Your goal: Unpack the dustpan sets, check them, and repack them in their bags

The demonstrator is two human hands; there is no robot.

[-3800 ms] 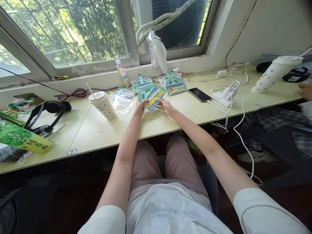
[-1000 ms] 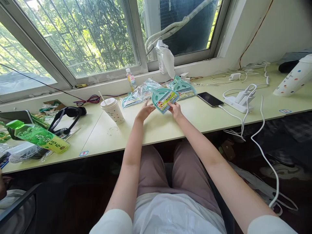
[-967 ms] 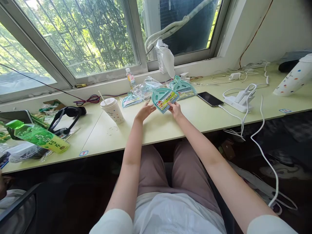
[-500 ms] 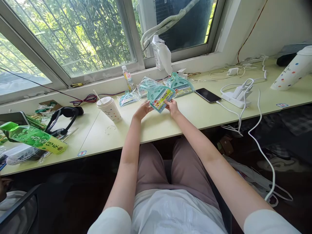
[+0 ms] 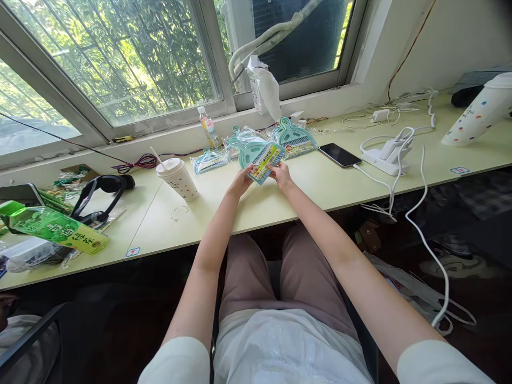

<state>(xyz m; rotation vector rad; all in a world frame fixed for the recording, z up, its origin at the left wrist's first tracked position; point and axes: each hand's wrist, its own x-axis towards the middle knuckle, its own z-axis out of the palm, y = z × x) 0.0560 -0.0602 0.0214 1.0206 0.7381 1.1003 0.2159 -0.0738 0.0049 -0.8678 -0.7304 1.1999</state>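
Both my hands hold one teal mini dustpan-and-brush set with a yellow printed label, lifted just above the pale green desk. My left hand grips its lower left edge. My right hand pinches the lower right edge by the label. Behind it lie another teal set to the right and a bagged set to the left, with crumpled clear wrapping around them.
A lidded paper cup with a straw stands left of my hands. A small bottle is by the window. A phone, white charger and cables lie right. Black headphones and a green carton lie left.
My left hand, open beside the set a second ago, has closed on its left edge. Both hands drew the set slightly nearer and tilted it.
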